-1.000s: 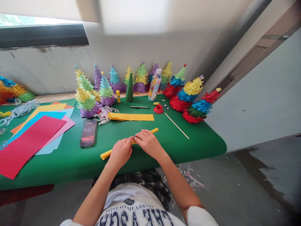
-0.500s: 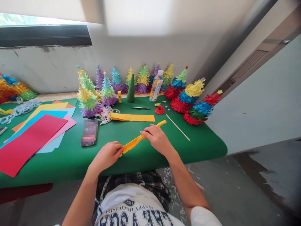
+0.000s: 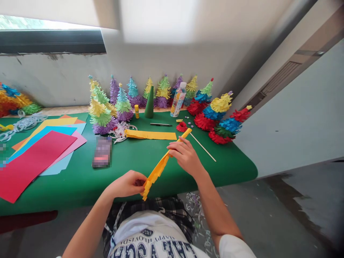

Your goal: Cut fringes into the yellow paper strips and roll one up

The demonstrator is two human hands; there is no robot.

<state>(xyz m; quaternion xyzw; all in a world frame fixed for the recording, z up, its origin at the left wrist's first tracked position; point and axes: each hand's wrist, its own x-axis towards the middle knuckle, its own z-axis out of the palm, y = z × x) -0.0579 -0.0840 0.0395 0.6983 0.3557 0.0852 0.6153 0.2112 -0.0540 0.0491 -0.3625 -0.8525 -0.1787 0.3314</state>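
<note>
A folded yellow paper strip (image 3: pixel 157 171) with a fringed edge slants between my two hands above the table's front edge. My left hand (image 3: pixel 130 183) pinches its lower, near end. Closed on the upper part is my right hand (image 3: pixel 185 156), and the strip's far end sticks out beyond these fingers. Behind it lies another yellow paper strip (image 3: pixel 152 135), flat on the green tabletop (image 3: pixel 129 154). Just right of my right hand is a thin pale stick (image 3: pixel 202 147). A red fringed paper ring (image 3: pixel 182 126) rests a little farther back.
Several fringed paper trees (image 3: pixel 164 91) line the back, around a green cone (image 3: pixel 149 104) and a bottle (image 3: pixel 178 100). A glue stick (image 3: pixel 137 111), a pen (image 3: pixel 161 124) and a phone (image 3: pixel 102 152) lie nearer. Coloured sheets (image 3: pixel 40 163) are stacked at left.
The fringed strip has tilted more steeply. My left hand has moved down and right with its near end, and my right hand has shifted slightly right.
</note>
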